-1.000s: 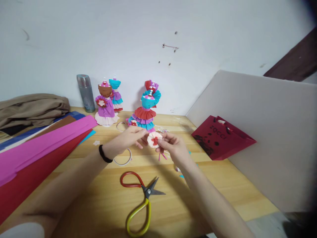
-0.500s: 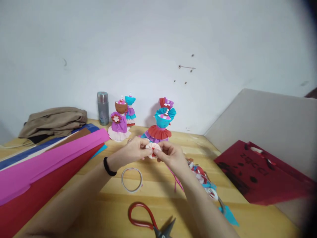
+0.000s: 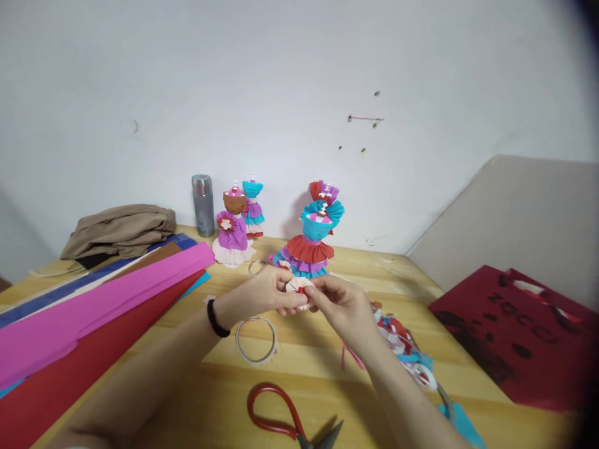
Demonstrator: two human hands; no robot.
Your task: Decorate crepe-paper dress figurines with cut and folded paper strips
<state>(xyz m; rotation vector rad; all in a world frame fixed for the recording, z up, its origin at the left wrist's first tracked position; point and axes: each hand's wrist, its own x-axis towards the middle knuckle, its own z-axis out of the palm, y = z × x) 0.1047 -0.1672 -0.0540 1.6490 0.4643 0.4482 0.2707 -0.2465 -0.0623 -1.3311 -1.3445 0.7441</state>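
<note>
Between my hands is a small pleated cream paper rosette (image 3: 298, 285) with a red centre. My left hand (image 3: 266, 291) pinches its left and lower side, thumb across the front. From the right, my right hand (image 3: 339, 302) pinches it near the red centre. A ring of tape (image 3: 256, 360) lies on the table below my left hand. Nearer to me are red-handled scissors (image 3: 276, 386), their blades parted. Behind my hands stands a paper dress figure (image 3: 310, 249) in turquoise, red and purple.
Pink paper (image 3: 116, 290) and other coloured sheets cover the left side. A flask (image 3: 203, 206), a brown cloth (image 3: 121, 227) and more dress figures (image 3: 234, 234) stand or lie at the back. Paper scraps (image 3: 397, 337) and a red bag (image 3: 515, 337) are on the right.
The view has shifted slightly. Both hands still hold the rosette, which is tilted differently; my left thumb now reaches further across its front.
</note>
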